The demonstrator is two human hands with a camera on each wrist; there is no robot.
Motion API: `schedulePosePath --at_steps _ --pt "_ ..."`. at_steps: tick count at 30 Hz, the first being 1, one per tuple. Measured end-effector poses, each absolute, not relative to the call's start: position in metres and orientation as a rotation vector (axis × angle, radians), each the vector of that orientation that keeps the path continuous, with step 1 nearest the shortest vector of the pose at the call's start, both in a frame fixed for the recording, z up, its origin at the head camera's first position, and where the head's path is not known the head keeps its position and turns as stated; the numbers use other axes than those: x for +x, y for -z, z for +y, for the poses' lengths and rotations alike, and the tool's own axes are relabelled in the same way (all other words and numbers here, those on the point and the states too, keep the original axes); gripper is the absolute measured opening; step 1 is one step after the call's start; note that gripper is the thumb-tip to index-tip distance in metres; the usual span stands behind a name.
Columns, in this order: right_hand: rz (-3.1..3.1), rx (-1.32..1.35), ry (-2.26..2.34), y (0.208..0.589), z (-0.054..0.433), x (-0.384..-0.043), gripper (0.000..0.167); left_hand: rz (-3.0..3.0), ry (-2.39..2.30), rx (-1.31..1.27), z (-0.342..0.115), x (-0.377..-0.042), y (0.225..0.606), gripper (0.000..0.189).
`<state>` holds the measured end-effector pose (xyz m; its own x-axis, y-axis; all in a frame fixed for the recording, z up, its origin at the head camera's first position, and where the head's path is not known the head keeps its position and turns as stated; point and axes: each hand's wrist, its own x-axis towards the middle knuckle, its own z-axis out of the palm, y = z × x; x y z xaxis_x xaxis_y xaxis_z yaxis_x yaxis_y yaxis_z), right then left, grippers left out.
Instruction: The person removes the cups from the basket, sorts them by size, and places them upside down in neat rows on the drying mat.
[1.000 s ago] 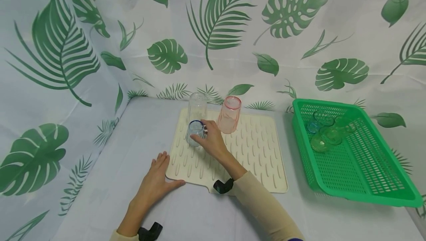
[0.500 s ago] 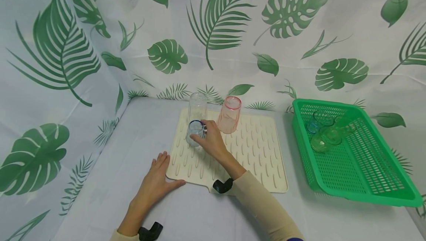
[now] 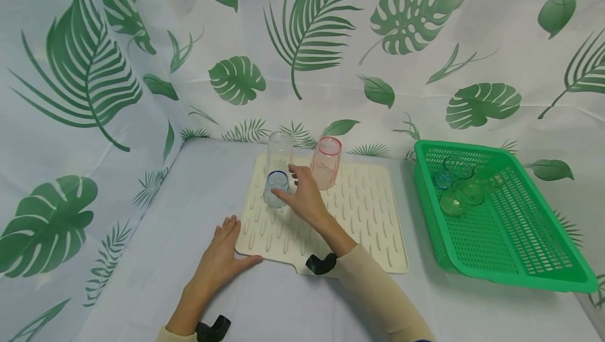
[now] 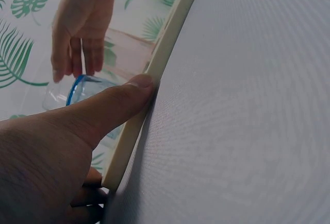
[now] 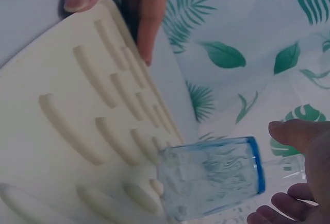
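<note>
A small clear glass with a blue-ringed upper end [image 3: 276,190] stands on the cream ridged drying mat [image 3: 350,216]. My right hand [image 3: 304,195] is just right of it, thumb and fingers spread; in the right wrist view a gap shows between the hand and the glass [image 5: 214,177]. My left hand [image 3: 219,255] rests at the mat's near left corner, fingers along the left side and thumb at the front edge [image 4: 129,144]. Behind the small glass stands a taller clear glass [image 3: 280,147]. To its right is a pink-tinted glass [image 3: 325,166] with a red-ringed top.
A green plastic basket [image 3: 586,279] stands on the right of the white-covered table [image 3: 156,226]. Several glasses [image 3: 465,192], blue and greenish, sit in its far left part. A white curtain [image 3: 331,105] with green leaf prints hangs close behind the mat.
My right hand has let go of the small blue-ringed glass and moved slightly right, its fingers spreading. The glass stays in place, and the left hand has not moved.
</note>
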<state>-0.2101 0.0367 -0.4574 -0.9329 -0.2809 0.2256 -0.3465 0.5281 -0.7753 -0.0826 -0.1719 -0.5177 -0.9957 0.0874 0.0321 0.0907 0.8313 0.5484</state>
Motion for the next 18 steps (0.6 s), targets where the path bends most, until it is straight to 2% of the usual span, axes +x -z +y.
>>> schedulePosePath --at_steps 18 --pt "-2.521 0.546 -1.366 0.419 0.078 -0.192 0.051 -3.027 0.903 -0.129 -0.172 -0.084 0.517 0.105"
